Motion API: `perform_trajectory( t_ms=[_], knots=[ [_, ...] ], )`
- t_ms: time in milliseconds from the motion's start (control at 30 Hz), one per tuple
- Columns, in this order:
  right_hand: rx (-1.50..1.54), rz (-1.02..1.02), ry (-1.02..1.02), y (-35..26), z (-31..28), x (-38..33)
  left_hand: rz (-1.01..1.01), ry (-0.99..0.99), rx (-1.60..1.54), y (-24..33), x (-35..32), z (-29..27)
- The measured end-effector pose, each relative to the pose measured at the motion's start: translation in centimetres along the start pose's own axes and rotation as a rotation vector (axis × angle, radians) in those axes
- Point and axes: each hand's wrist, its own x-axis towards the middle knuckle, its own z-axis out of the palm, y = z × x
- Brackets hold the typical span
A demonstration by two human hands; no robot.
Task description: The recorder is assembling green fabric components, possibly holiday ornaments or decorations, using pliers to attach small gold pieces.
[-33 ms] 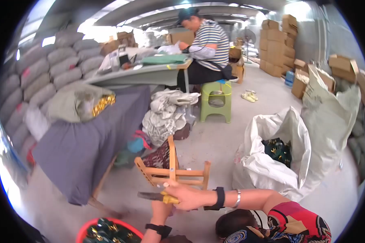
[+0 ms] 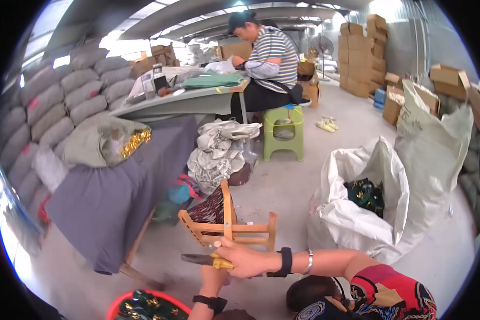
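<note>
My right hand (image 2: 248, 258) is closed around the yellow handles of a pair of pliers (image 2: 198, 259), whose dark metal jaws point left. Just below it is my left hand (image 2: 213, 278), its fingers mostly hidden behind the right hand and the pliers. Beyond both hands, a small wooden folding stool (image 2: 228, 216) with a dark woven seat lies tipped on the floor. A red basin (image 2: 112, 309) at the lower left, beside my left forearm, holds dark green pieces with gold bits.
At the right a white woven sack (image 2: 330, 213) stands open with dark green pieces inside, next to a taller sack (image 2: 432, 149). A cloth-covered bench (image 2: 101, 208) is on the left. Farther back, a person in stripes sits on a green stool (image 2: 284, 144) at a table (image 2: 170, 101).
The view has shifted very slightly, and the red basin appears a little lower and farther right. My hands and the pliers keep nearly the same pose.
</note>
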Motion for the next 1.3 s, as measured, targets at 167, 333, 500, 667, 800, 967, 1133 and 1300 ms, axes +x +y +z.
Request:
perform_trajectory(
  t_ms=[167,333,500,667,800,967,1133,1300],
  knots=[
    [0.072,0.139,0.587,-2.3,-3.3,-0.8,-0.138,-0.128,0.12,0.8,2.6,-2.8],
    [0.188,0.286,0.991,-0.4,-5.8,-3.4,-0.296,0.019,-0.415,13.5,8.3,-7.4],
    [0.121,-0.043,0.902,6.4,-0.2,-5.3,-0.085,-0.599,-0.631,29.2,15.2,3.3],
    [-0.579,-0.264,0.898,5.6,6.0,-4.2,0.206,-0.301,-0.501,32.1,16.3,8.8],
    [0.281,0.043,0.767,2.7,1.5,-4.5,0.141,-0.16,-0.399,23.2,13.0,0.3],
    [0.501,0.36,0.621,0.2,-4.2,-6.7,-0.121,0.219,0.211,10.0,2.9,-12.9],
    [0.682,0.443,0.483,-0.3,-1.7,-4.7,-0.65,0.549,0.724,-2.4,-18.3,-28.2],
    [0.696,0.425,0.416,-0.1,-0.5,-4.5,-0.83,0.36,0.787,-4.5,-24.3,-26.2]
  ],
)
